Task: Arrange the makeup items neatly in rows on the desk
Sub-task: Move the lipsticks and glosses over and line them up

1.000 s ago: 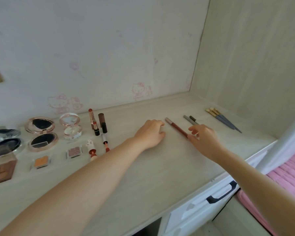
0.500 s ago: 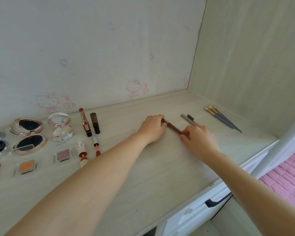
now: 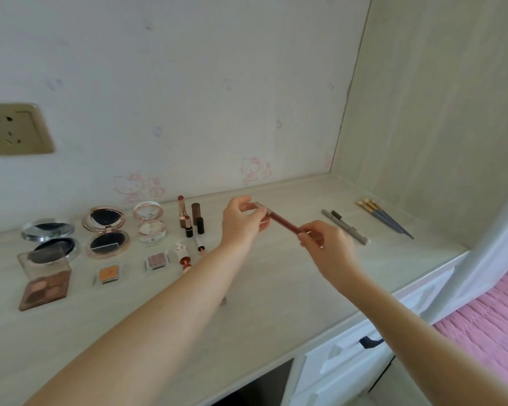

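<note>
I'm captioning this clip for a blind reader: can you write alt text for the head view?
Both hands hold a reddish-brown lip pencil above a pale desk, the left hand pinching its capped end and the right hand its other end. Open compacts, small eyeshadow pans and lipsticks lie in rows to the left; two grey pencils and three brushes lie to the right.
</note>
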The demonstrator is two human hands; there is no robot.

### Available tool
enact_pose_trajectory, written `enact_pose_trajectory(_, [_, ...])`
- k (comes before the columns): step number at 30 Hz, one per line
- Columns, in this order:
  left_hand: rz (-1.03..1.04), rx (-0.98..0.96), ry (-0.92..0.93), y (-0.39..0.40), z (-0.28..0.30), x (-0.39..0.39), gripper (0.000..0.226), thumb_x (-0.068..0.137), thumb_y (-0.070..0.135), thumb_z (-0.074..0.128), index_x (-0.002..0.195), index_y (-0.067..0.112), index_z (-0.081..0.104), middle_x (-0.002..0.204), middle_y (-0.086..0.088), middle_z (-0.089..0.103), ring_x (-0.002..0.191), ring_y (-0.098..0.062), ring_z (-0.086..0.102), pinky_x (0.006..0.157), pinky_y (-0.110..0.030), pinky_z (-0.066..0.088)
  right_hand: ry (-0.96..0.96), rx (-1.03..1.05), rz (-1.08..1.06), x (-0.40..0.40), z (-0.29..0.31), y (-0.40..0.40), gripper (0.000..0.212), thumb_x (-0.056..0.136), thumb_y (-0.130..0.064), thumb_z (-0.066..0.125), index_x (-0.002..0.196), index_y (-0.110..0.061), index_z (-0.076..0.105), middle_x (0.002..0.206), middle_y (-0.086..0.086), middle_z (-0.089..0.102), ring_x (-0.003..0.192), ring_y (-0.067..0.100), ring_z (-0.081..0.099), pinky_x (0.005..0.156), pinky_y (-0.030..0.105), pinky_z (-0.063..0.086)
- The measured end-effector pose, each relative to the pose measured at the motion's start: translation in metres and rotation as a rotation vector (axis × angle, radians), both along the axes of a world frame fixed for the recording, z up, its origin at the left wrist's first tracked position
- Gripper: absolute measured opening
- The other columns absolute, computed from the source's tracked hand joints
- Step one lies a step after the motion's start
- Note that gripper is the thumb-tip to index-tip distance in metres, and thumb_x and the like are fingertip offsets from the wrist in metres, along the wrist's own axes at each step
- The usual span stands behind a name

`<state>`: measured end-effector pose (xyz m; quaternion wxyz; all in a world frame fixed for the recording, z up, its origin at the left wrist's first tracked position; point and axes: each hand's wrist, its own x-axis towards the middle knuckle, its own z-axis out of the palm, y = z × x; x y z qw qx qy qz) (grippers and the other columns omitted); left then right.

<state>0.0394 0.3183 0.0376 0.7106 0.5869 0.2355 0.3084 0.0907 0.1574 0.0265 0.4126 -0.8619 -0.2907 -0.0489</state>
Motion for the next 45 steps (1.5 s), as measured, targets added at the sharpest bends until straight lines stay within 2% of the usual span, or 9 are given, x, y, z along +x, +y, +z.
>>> enact_pose_trajectory(4, [0.0, -0.194, -0.105, 0.006, 0.015, -0.041, 0.041, 0.083, -0.006, 0.065, 0.12, 0.007, 0.052, 0.111, -0.016, 0.059, 0.09, -0.025, 0.07, 0.072, -0.038, 0.06, 0.053, 0.105, 0.09, -0.036, 0.008, 0.014, 0.008, 0.087, -0.024, 0.067, 0.094, -0.028, 0.066, 0.081, -0.011, 0.068, 0.077, 0.004, 0.063, 0.068, 0.02, 0.049])
enact_pose_trajectory(7, [0.024, -0.261, -0.179, 0.013, 0.022, -0.072, 0.043, 0.082, -0.008, 0.066, 0.12, 0.004, 0.053, 0.105, -0.017, 0.062, 0.088, -0.025, 0.069, 0.068, -0.036, 0.06, 0.166, 0.205, 0.144, -0.062, 0.01, 0.026, 0.014, 0.084, -0.022, 0.07, 0.089, -0.034, 0.064, 0.079, -0.008, 0.07, 0.077, 0.01, 0.066, 0.074, 0.035, 0.057])
enact_pose_trajectory(12, [0.08, -0.282, -0.23, 0.04, 0.023, -0.122, 0.036, 0.081, -0.007, 0.068, 0.115, 0.0, 0.058, 0.105, -0.018, 0.062, 0.096, -0.028, 0.068, 0.072, -0.038, 0.059, 0.258, 0.33, 0.199, -0.104, 0.012, 0.049, 0.02, 0.082, -0.007, 0.071, 0.089, -0.024, 0.064, 0.084, -0.004, 0.071, 0.079, 0.011, 0.068, 0.077, 0.038, 0.058])
enact_pose_trajectory(17, [0.039, -0.253, -0.275, 0.053, 0.021, -0.17, 0.01, 0.088, 0.001, 0.063, 0.095, 0.006, 0.068, 0.088, -0.007, 0.069, 0.087, -0.017, 0.067, 0.076, -0.032, 0.058, 0.364, 0.395, 0.29, -0.141, 0.017, 0.071, 0.016, 0.083, -0.002, 0.068, 0.089, -0.017, 0.066, 0.081, -0.003, 0.073, 0.076, 0.01, 0.07, 0.072, 0.029, 0.059])
enact_pose_trajectory(20, [0.055, -0.182, -0.242, 0.056, 0.015, -0.191, 0.018, 0.09, 0.003, 0.059, 0.105, 0.003, 0.069, 0.102, -0.009, 0.072, 0.097, -0.018, 0.066, 0.092, -0.036, 0.053, 0.452, 0.455, 0.342, -0.159, 0.015, 0.082, 0.013, 0.086, 0.002, 0.064, 0.092, -0.009, 0.067, 0.077, -0.001, 0.074, 0.071, 0.015, 0.069, 0.059, 0.022, 0.055])
enact_pose_trajectory(23, [0.062, -0.085, -0.201, 0.053, 0.008, -0.207, 0.018, 0.09, 0.003, 0.058, 0.106, -0.001, 0.068, 0.109, -0.013, 0.071, 0.111, -0.023, 0.063, 0.1, -0.038, 0.049, 0.47, 0.466, 0.322, -0.171, 0.01, 0.095, 0.015, 0.089, -0.004, 0.062, 0.094, -0.015, 0.071, 0.082, 0.004, 0.073, 0.077, 0.02, 0.068, 0.066, 0.028, 0.058])
enact_pose_trajectory(32, [0.121, 0.136, -0.157, 0.069, 0.004, -0.239, 0.017, 0.088, 0.003, 0.062, 0.1, 0.011, 0.071, 0.096, -0.004, 0.075, 0.097, -0.015, 0.069, 0.09, -0.031, 0.051, 0.936, 0.579, 0.402, -0.199, -0.004, 0.128, 0.015, 0.095, -0.013, 0.055, 0.103, -0.003, 0.064, 0.086, 0.013, 0.073, 0.066, 0.016, 0.059, 0.07, 0.03, 0.054])
enact_pose_trajectory(40, [0.163, 0.26, -0.059, 0.086, -0.006, -0.257, 0.016, 0.089, 0.005, 0.062, 0.102, 0.011, 0.069, 0.091, -0.007, 0.074, 0.087, -0.022, 0.072, 0.082, -0.038, 0.056, 0.778, 0.28, 0.539, -0.203, -0.011, 0.138, 0.012, 0.094, -0.007, 0.055, 0.099, -0.005, 0.066, 0.088, 0.011, 0.073, 0.077, 0.017, 0.07, 0.074, 0.029, 0.059])
enact_pose_trajectory(45, [0.145, 0.555, 0.098, 0.097, -0.023, -0.265, 0.02, 0.087, 0.008, 0.066, 0.1, 0.022, 0.072, 0.089, 0.004, 0.072, 0.084, -0.015, 0.069, 0.073, -0.023, 0.052, 0.632, 0.255, 0.524, -0.196, -0.007, 0.141, 0.015, 0.093, -0.011, 0.057, 0.107, -0.013, 0.062, 0.093, 0.008, 0.07, 0.083, 0.016, 0.07, 0.073, 0.029, 0.059])
